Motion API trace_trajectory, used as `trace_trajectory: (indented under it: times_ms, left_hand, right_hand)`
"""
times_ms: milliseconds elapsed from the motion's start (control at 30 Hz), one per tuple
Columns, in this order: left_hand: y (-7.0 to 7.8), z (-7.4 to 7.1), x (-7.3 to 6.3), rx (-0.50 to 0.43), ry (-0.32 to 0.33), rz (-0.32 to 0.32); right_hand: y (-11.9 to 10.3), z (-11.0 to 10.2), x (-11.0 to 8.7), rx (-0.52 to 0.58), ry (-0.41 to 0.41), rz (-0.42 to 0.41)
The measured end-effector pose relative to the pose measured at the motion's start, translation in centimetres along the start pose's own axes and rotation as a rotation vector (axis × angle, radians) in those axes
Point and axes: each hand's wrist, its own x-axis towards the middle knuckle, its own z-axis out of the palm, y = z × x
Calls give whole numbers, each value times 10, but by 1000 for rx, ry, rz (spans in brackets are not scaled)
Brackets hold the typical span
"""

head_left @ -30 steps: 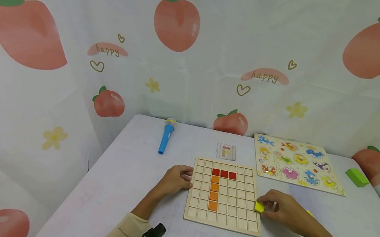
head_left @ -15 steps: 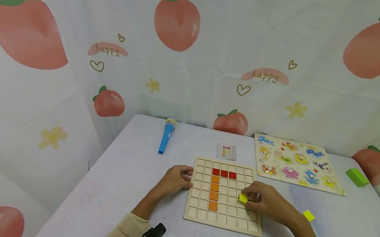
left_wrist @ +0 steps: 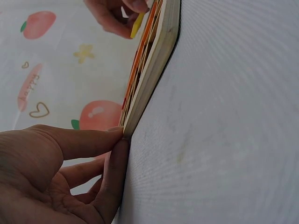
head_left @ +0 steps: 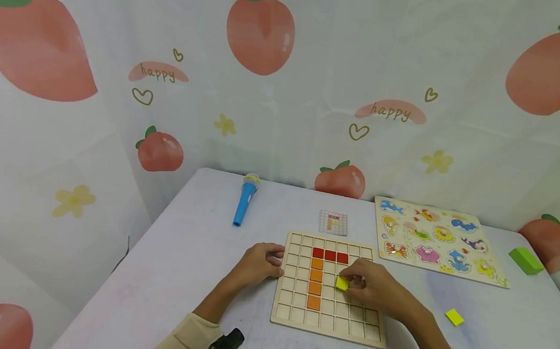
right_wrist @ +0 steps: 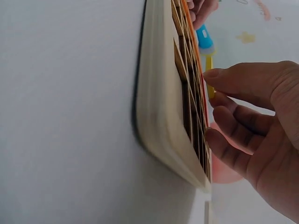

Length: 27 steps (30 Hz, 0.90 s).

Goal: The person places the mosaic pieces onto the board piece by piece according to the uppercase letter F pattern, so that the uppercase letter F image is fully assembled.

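On the table lies a wooden grid board (head_left: 295, 317) with red tiles (head_left: 330, 255) in a short row and a column of orange tiles (head_left: 315, 288) below its left end. My right hand (head_left: 381, 289) pinches a yellow square tile (head_left: 342, 284) between thumb and fingers, close over the grid right of the orange column. The right wrist view shows that yellow tile (right_wrist: 210, 77) tilted on edge at the fingertips. My left hand (head_left: 256, 265) holds the board's left edge; in the left wrist view its thumb and a finger meet at the board's edge (left_wrist: 148, 79).
A second yellow tile (head_left: 454, 317) lies right of the board. Behind the board is a small pattern card (head_left: 334, 223). A blue microphone (head_left: 244, 202) lies at the back left, an animal puzzle board (head_left: 438, 244) at the back right, with a green block (head_left: 526, 261) beyond it.
My right hand has carried the yellow tile leftward, from the board's right edge to over the grid's middle. The second yellow tile has come into full view. My left hand stays put.
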Motion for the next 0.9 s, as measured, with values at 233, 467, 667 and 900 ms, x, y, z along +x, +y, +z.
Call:
trace_trajectory:
  times_ms: [233,467,667,900]
  left_hand:
    - [0,0,0,-7,2,1]
    - [-1,0,0,0,1,0]
    - [0,1,0,7,-1,-13]
    - [0,1,0,7,2,-23]
  right_hand:
    - [-6,3,11,-33,-15,-15]
    - [-11,7,19,-65,-34,13]
    - [-14,9,23,-76,-36,27]
    - [-15,10,25,-65,-41,42]
